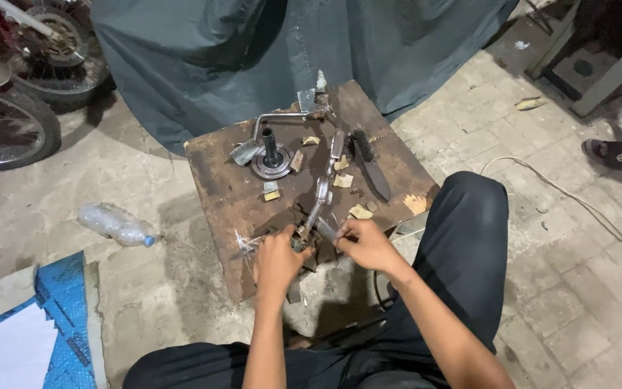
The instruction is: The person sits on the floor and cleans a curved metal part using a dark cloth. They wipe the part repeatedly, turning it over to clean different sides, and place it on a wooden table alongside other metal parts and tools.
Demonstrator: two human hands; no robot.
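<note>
Big dark grey tarp (275,50) at top, bicycle wheels (8,122) far left. Worn brown wooden board (217,187) on the paved floor in front of the seated person. On it: bent grey metal crank rod (276,117), round metal bearing hub with black shaft (271,157), black wire brush (368,162), scattered small paper scraps (343,180). Clear plastic bottle (116,223) lies left of board. Left hand (276,261) fingers closed around small dark metal part (301,241) at board's near edge. Right hand (367,245) fingers pinched on thin grey metal tool (327,230), its tip at that part.

board (224,191): rough, stained wood | crank arm (322,189): dull grey metal | bottle (115,222): clear plastic | floor (577,288): matt stone
</note>
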